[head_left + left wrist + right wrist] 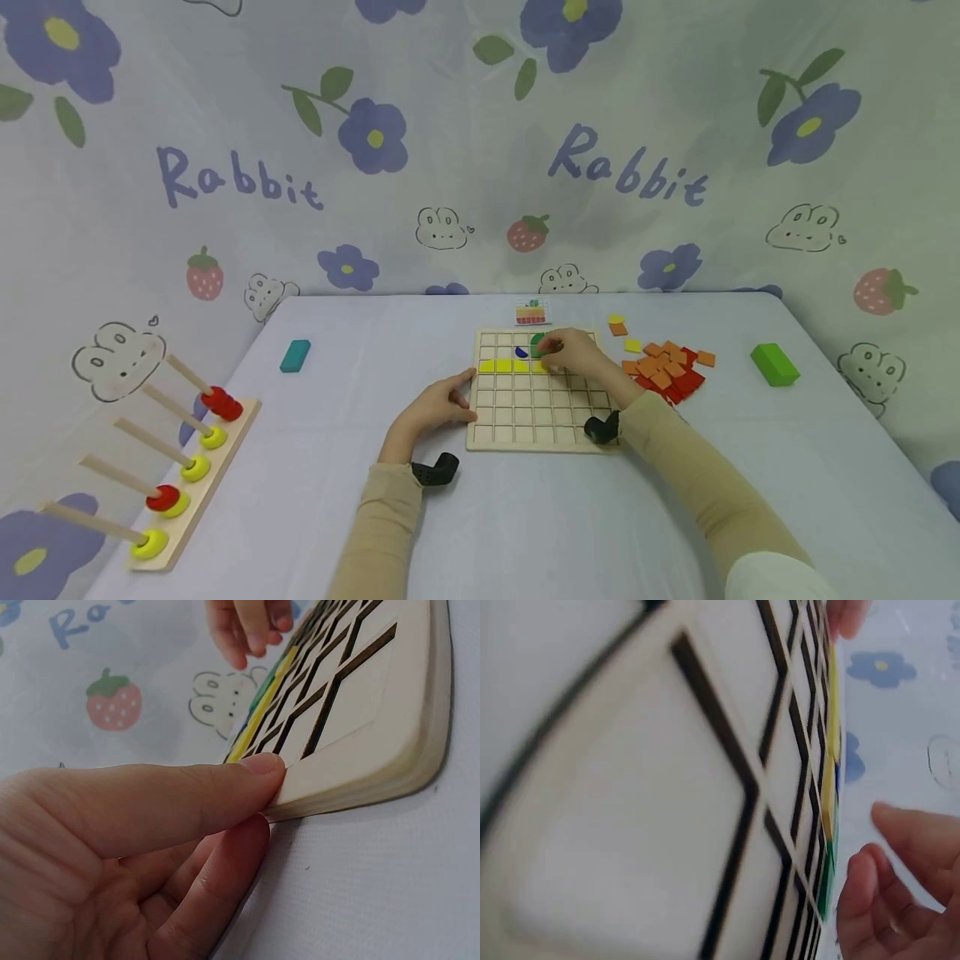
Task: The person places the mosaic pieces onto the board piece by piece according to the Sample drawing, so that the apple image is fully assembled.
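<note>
The table point(540, 517) carries a pale grid board point(521, 417) near its centre; the board lies flat, its edges lined up roughly left-right and near-far; its long axis cannot be told, as the outline is almost square. A peg stand point(210, 483) occupies the left side, its long axis running from near left to far right.

The left hand point(433, 408) reaches from the near side toward far right; its thumb and fingers grip the board's left edge, with the thumb on top by a corner in the left wrist view. The right hand point(576, 352) reaches from near right toward far left, above the board's far half, fingers loosely bent; a narrow gap shows between thumb and fingertips; contact with the piece beneath cannot be told.

Orange tiles point(648, 367) and red tiles point(688, 383) are heaped just right of the board; a green block point(776, 364) lies farther right, slanting far left to near right; a teal block point(296, 356) lies at far left, its long axis near-far; a picture card point(532, 312) lies just beyond the board. A yellow row point(503, 366) runs left-right across the grid; a green piece point(537, 343) sits beyond it, by the right fingertips; a half-round blue piece point(522, 352) lies just left of the green.
</note>
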Demonstrator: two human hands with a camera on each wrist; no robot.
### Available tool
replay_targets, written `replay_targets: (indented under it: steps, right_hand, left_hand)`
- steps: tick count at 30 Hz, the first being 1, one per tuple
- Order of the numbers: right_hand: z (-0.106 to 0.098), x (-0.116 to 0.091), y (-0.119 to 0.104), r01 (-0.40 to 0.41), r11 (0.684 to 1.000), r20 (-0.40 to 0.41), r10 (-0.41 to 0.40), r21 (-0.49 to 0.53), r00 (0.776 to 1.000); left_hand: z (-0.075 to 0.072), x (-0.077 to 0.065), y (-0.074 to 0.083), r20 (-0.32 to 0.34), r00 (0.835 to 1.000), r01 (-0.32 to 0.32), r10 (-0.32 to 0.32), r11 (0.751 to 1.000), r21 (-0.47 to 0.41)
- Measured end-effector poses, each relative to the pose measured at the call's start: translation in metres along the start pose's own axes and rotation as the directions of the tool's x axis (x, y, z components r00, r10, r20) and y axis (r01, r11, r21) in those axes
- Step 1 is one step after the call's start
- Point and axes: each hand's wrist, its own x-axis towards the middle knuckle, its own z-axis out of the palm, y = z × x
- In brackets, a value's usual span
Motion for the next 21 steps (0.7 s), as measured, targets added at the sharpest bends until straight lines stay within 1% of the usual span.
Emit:
replay_targets:
  steps: [4,7,10,13,15,16,18,21]
  right_hand:
    - [-0.017,-0.009,0.01,-0.041,0.994,-0.064,0.047,0.099,0.997]
    - [-0.033,-0.017,0.022,-0.079,0.984,-0.115,0.098,0.158,0.988]
    - [-0.047,-0.025,0.037,-0.146,0.957,-0.145,0.185,0.249,0.972]
    - [-0.057,-0.034,0.053,-0.187,0.928,-0.148,0.244,0.322,0.958]
    - [-0.063,-0.039,0.062,-0.195,0.923,-0.16,0.259,0.331,0.953]
    - [-0.065,-0.042,0.065,-0.192,0.928,-0.175,0.257,0.321,0.95]
    - [-0.069,-0.047,0.07,-0.181,0.946,-0.215,0.242,0.269,0.946]
    - [-0.074,-0.053,0.075,-0.196,0.963,-0.261,0.24,0.183,0.935]
  left_hand:
    - [0.0,-0.001,-0.001,-0.001,1.0,0.001,-0.001,1.0,0.017]
    - [0.0,0.0,-0.002,-0.004,1.0,-0.009,0.009,1.0,0.022]
    - [0.0,0.001,-0.002,0.0,1.0,-0.016,0.016,1.0,0.019]
    - [0.0,0.001,-0.001,0.001,1.0,-0.006,0.006,1.0,0.016]
    - [0.0,0.001,0.0,0.0,1.0,0.0,0.0,1.0,0.016]
    - [0.0,0.001,0.0,-0.001,1.0,0.004,-0.004,1.0,0.016]
    - [0.001,0.001,0.0,-0.002,1.0,0.006,-0.006,1.0,0.016]
    - [0.001,0.002,-0.001,-0.001,1.0,0.003,-0.003,1.0,0.023]
